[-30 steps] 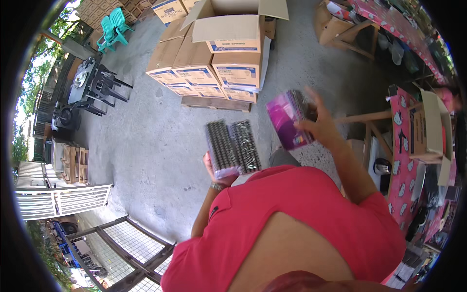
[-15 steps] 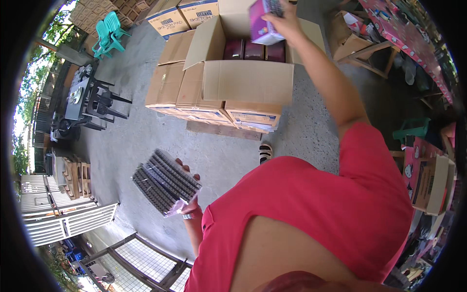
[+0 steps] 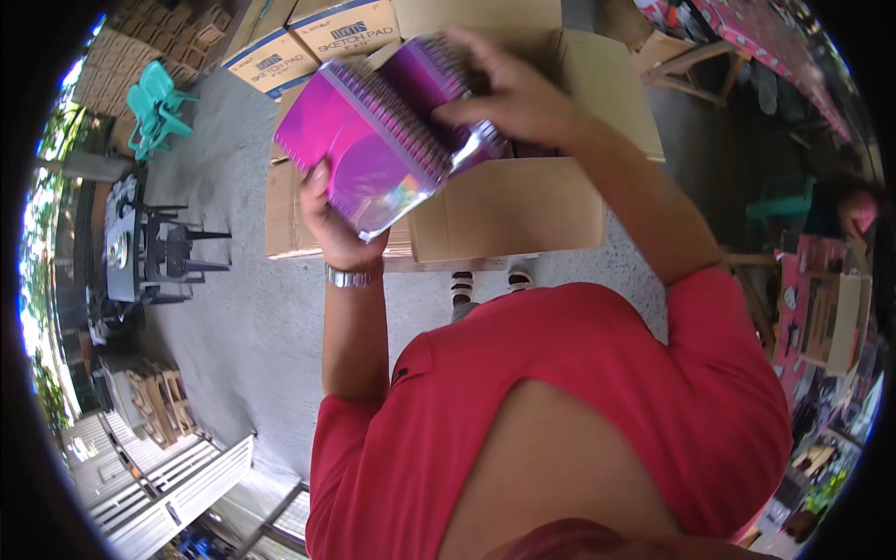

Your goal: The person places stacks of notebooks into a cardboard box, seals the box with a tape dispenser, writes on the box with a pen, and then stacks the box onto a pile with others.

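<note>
My left hand [image 3: 338, 217] is closed on the lower edge of a plastic-wrapped pack of spiral notebooks [image 3: 359, 140], purple and pink with dark wire coils along its side. Just to its right, my right hand [image 3: 527, 105] grips a second pack of spiral notebooks [image 3: 420, 79], similar in colour and partly covered by my fingers. The two packs are tilted close together, coils side by side; whether they touch I cannot tell. Both are held above an open cardboard carton [image 3: 509, 210]. My right arm and the packs hide most of its inside.
Closed cartons [image 3: 345, 33] stand behind and left of the open one. At far left are green plastic chairs [image 3: 159, 107] and a dark table [image 3: 121, 247]. A pink-covered table [image 3: 779, 61] and another open box [image 3: 831, 322] are on the right. Part of another person [image 3: 854, 215] shows there.
My left hand has swung up from low left to the carton, its pack now turned cover-up. My right hand has brought its pack left and nearer, beside the other. My body has moved closer.
</note>
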The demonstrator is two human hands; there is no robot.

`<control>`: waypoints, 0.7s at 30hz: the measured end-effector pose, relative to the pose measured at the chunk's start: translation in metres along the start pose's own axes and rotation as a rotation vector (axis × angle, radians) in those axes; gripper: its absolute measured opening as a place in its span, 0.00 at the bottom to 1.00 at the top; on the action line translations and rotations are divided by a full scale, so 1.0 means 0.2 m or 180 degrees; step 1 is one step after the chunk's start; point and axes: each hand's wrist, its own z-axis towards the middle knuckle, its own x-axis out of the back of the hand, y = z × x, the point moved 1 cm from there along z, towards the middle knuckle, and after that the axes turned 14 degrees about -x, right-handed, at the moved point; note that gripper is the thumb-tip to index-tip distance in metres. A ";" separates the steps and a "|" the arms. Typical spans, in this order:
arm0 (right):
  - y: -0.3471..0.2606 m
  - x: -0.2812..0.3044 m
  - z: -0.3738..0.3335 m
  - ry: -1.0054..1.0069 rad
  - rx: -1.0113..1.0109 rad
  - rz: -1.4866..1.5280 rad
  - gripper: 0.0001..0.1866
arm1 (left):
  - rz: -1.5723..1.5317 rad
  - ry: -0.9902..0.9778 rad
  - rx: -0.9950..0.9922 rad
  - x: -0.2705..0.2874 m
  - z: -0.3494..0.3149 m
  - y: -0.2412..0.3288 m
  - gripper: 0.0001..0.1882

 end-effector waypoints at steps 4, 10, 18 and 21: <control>0.20 0.15 0.10 0.1084 -0.1270 -0.0928 0.46 | 0.0034 -0.0011 -0.0015 0.12 0.19 0.02 0.28; 0.85 -0.08 0.28 -0.0535 -0.2813 -0.0551 0.42 | -0.0137 -0.0116 0.0221 0.27 0.38 0.05 0.31; 0.37 -0.01 0.36 -0.0632 -0.1719 0.2102 0.37 | 0.0003 -0.0798 0.1025 0.08 0.57 -0.21 0.28; 0.18 0.14 0.20 0.0829 -0.0918 0.1020 0.40 | 0.1126 -0.1724 0.1431 -0.11 0.66 -0.51 0.29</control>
